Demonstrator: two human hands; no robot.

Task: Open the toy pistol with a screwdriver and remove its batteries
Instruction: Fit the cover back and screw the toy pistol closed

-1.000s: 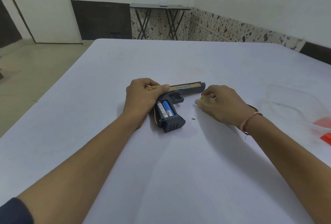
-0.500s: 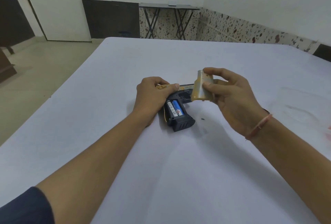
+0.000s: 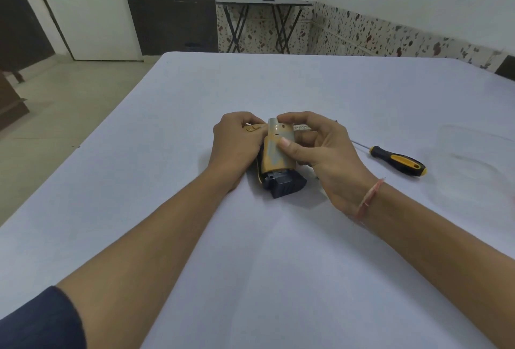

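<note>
The toy pistol (image 3: pixel 284 185) lies on its side in the middle of the white table (image 3: pixel 278 265), dark grip end toward me. My left hand (image 3: pixel 237 145) grips its rear part and holds it down. My right hand (image 3: pixel 317 148) pinches the tan battery cover (image 3: pixel 274 156) between thumb and fingers, laying it over the grip. The cover hides the batteries. The barrel is mostly hidden behind my right hand.
A screwdriver (image 3: pixel 398 163) with a black and yellow handle lies on the table to the right of my right hand. A clear plastic bag (image 3: pixel 473 159) lies further right. A small folding table (image 3: pixel 264 22) stands against the far wall.
My right hand picked the tan cover up from the table and brought it left and down onto the pistol's grip, covering the batteries that showed before. The left hand stayed on the pistol.
</note>
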